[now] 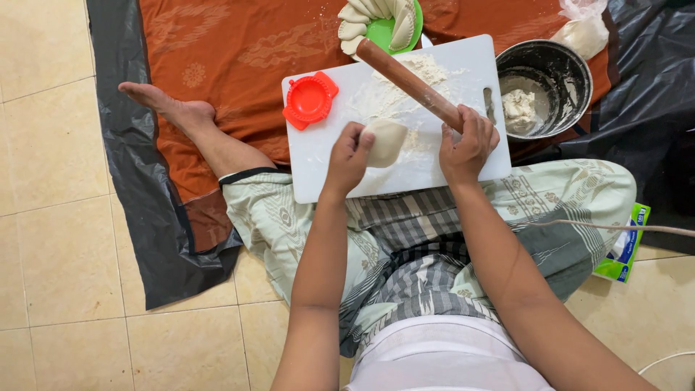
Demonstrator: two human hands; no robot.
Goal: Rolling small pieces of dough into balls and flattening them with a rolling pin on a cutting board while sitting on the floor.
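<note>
I sit on the floor with a white cutting board [322, 163] in front of my knees. My left hand [347, 156] pinches the edge of a flat piece of pale dough [387, 141] lying on the board. My right hand [470, 145] grips the near end of a brown wooden rolling pin [405, 80], which slants up to the left over a patch of flour [427, 69]. A red round dumpling press [310, 99] rests on the board's left corner.
A green plate [382, 32] with several folded dumplings stands behind the board. A metal bowl [575, 72] holding leftover dough sits to the right, a plastic bag [583, 29] behind it. An orange cloth [232, 51] over black plastic sheeting [137, 181] covers the tiled floor. A green packet [626, 253] lies by my right knee.
</note>
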